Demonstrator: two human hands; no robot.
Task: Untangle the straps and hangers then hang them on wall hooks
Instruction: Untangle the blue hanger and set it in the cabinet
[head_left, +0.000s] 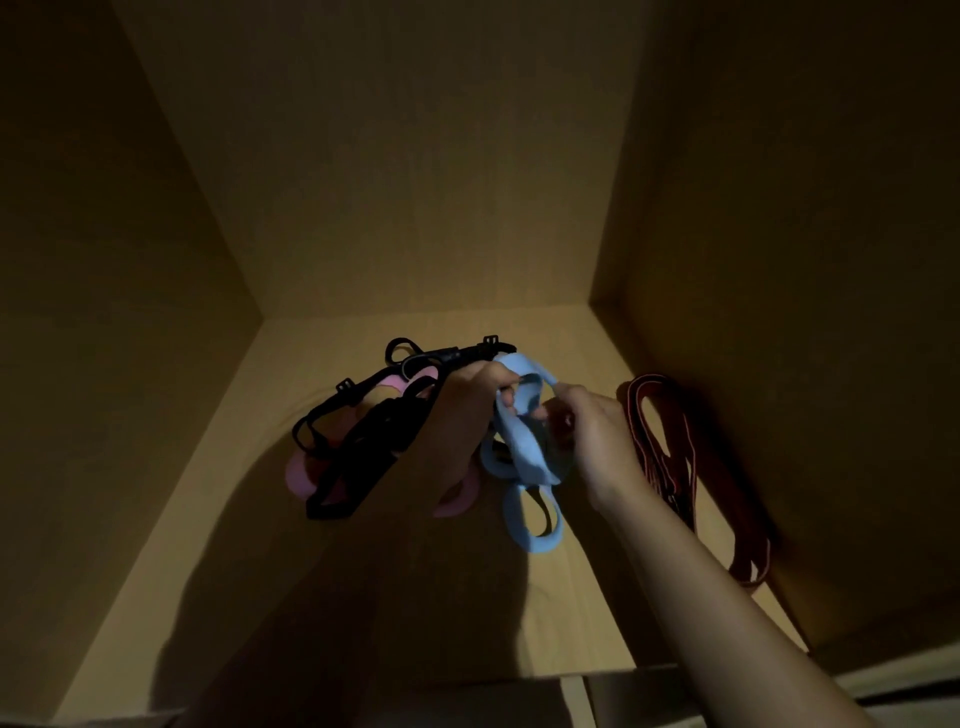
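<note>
Dim cardboard box interior (415, 208): left hand (457, 415) and right hand (592, 431) each closed their grip on the blue strap (524, 441); black straps (363, 447) lay left of it, red strap (670, 441) right.

Cardboard box (363, 218): large, plain tan, open, seen from above in dim light. Three inner walls visible, meeting a flat floor (395, 582). Heavy shadow across the near floor. Pale flap edge (574, 696) at the near rim.
</note>
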